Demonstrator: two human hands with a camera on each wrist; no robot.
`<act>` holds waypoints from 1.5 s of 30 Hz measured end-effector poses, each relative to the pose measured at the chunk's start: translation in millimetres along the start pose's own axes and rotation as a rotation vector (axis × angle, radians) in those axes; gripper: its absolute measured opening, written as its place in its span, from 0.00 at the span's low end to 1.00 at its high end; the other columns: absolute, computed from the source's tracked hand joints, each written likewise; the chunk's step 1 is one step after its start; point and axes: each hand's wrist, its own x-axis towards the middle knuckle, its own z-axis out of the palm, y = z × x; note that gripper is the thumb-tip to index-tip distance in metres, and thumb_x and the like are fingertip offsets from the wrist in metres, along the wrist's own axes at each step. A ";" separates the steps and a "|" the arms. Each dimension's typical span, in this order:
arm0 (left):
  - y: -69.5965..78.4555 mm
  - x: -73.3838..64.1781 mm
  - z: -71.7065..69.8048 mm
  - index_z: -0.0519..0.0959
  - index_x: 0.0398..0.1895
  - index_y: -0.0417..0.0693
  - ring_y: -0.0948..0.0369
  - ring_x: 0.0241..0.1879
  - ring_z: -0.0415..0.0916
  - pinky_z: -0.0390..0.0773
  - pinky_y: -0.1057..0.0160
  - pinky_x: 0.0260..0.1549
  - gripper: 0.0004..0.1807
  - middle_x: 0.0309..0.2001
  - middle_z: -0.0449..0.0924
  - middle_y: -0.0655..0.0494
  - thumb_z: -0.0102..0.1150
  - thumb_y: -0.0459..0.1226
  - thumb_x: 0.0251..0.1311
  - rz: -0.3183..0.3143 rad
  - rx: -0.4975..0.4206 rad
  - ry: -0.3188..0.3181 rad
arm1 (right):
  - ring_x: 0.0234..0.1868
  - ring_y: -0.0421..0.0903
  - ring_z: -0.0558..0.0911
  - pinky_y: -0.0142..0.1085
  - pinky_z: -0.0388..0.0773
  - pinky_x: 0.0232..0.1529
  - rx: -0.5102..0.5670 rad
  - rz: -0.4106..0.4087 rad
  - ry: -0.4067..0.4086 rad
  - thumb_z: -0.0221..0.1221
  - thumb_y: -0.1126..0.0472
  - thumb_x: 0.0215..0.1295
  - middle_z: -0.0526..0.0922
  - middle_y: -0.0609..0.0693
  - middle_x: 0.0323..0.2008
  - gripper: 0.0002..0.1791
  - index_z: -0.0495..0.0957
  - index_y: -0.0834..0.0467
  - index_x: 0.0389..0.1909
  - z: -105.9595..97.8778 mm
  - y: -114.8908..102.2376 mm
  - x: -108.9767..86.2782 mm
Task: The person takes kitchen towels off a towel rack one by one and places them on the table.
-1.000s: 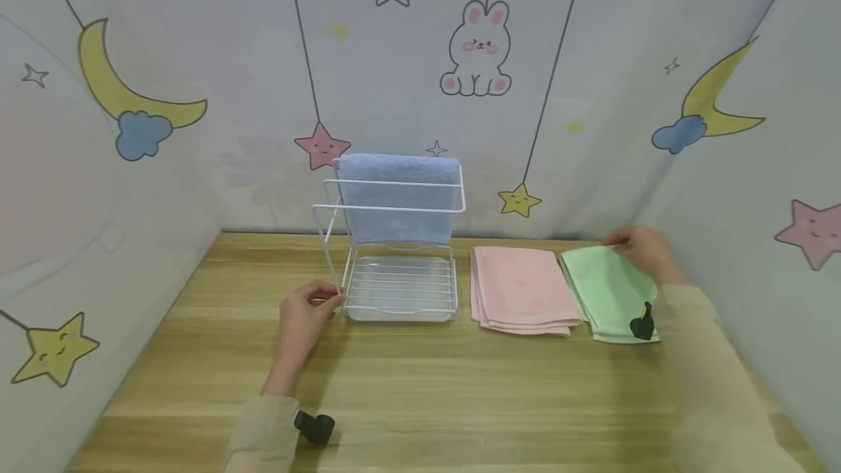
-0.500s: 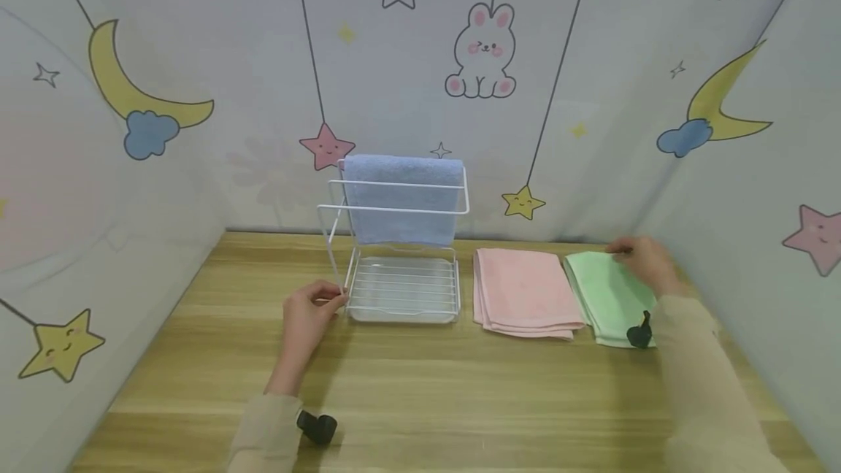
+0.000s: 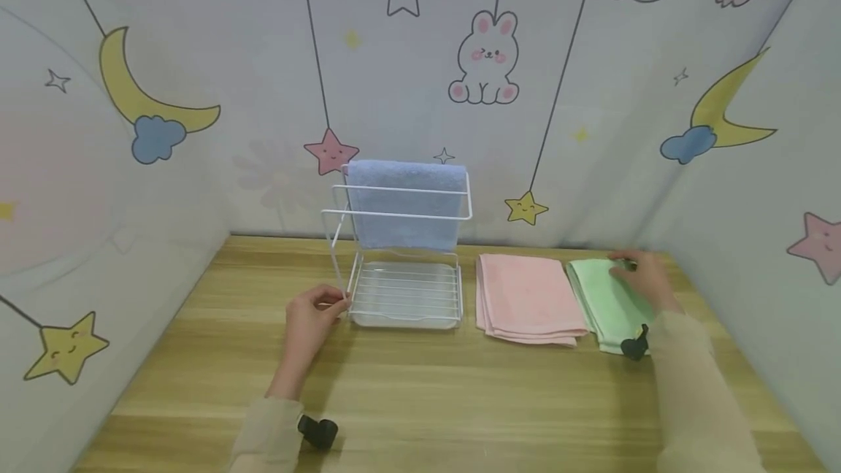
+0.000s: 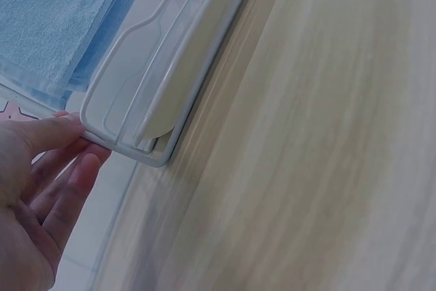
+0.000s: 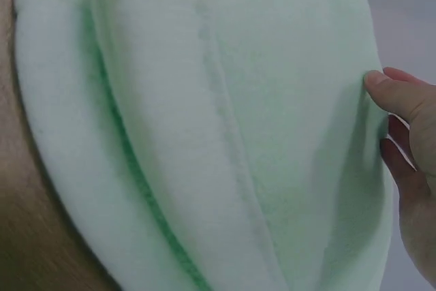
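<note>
Head: I look forward, down across the table [image 3: 460, 400] | left-wrist view: close on the rack [image 3: 396, 214], upper left | right-wrist view: nearest, green towel [image 5: 306, 100], shared with head's right side

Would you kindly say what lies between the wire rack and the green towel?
The head view shows a folded pink towel between the wire rack and the green towel.

Soft, rather dim light filled the head view, its source out of frame. Faint, soft-edged shadows lay on the wooden table [image 3: 473, 414] at lower left of centre and lower right. The left wrist view had a cool cast, the table's grain smeared toward the right. In the dim right wrist view, a diffuse shadow darkened the slightly blurred green towel [image 5: 293, 107] right of centre.
</note>
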 end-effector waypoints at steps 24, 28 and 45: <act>-3.8 -0.9 -0.2 0.82 0.29 0.43 0.69 0.28 0.81 0.82 0.70 0.22 0.05 0.34 0.86 0.46 0.68 0.33 0.50 0.007 -0.011 -0.015 | 0.64 0.64 0.66 0.58 0.68 0.60 0.146 -0.003 0.084 0.56 0.48 0.64 0.65 0.58 0.67 0.28 0.68 0.54 0.63 -35.8 -89.7 39.2; -3.7 -0.8 -0.8 0.82 0.29 0.43 0.69 0.27 0.81 0.82 0.70 0.21 0.05 0.32 0.85 0.46 0.68 0.33 0.50 0.012 0.005 -0.006 | 0.64 0.61 0.68 0.55 0.70 0.61 0.149 -0.061 0.122 0.58 0.50 0.63 0.67 0.55 0.66 0.27 0.69 0.52 0.62 -44.8 -128.8 60.2; -0.2 0.1 -3.7 0.81 0.32 0.41 0.56 0.30 0.84 0.81 0.71 0.20 0.06 0.32 0.85 0.42 0.67 0.31 0.50 0.036 0.038 -0.029 | 0.65 0.49 0.70 0.44 0.72 0.63 0.131 -0.407 0.152 0.59 0.50 0.63 0.72 0.47 0.63 0.26 0.70 0.50 0.61 -46.1 -291.8 98.9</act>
